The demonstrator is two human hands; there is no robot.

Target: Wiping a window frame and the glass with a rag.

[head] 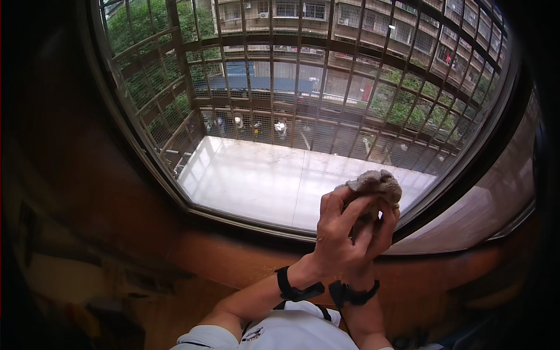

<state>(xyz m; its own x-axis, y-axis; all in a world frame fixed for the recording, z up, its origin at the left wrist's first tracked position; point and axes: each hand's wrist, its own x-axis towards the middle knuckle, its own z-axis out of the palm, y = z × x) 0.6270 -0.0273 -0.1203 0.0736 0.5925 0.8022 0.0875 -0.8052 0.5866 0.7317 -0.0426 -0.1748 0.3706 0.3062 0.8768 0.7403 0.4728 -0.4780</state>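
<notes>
A bunched grey cloth [377,186] is gathered at my fingertips, in front of the lower right part of a window pane [258,183]. My left hand [334,234] grips the cloth from the left, fingers bent around its lower side. Close against it, my right hand [379,245] also has its fingers on the cloth; the left hand partly covers it. Both wrists wear black straps. Whether the cloth presses on the glass is hard to tell.
A dark window frame [245,227] borders the pane, above a brown wooden sill [218,258]. Outside are a metal security grille [271,87] and a white ledge [249,175]. A second pane [472,210] lies to the right. Buildings and trees stand beyond.
</notes>
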